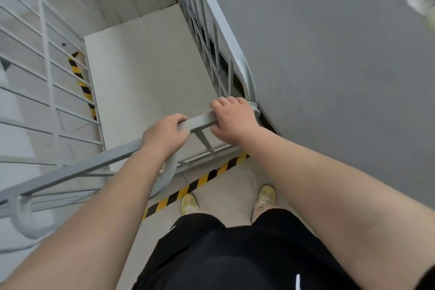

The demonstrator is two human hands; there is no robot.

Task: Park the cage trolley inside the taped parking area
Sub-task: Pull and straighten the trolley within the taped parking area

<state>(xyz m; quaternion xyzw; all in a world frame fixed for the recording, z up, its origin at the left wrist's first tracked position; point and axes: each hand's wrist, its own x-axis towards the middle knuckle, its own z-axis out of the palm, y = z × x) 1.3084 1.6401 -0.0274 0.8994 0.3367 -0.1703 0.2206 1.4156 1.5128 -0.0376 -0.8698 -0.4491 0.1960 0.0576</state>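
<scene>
I look straight down into a grey metal cage trolley (211, 26) with a pale flat base board (146, 73). Its near top rail (200, 120) runs across the middle of the view. My left hand (164, 135) is closed around this rail on the left. My right hand (231, 119) grips the same rail near the trolley's right corner post. Yellow-and-black striped tape (195, 183) lies on the floor just under the trolley's near edge, in front of my feet. A second strip of striped tape (82, 85) shows through the left side bars.
A grey wall (329, 66) stands close along the trolley's right side. More grey cage bars (47, 92) fill the left of the view. My yellow shoes (266, 195) stand on the pale floor just behind the near tape.
</scene>
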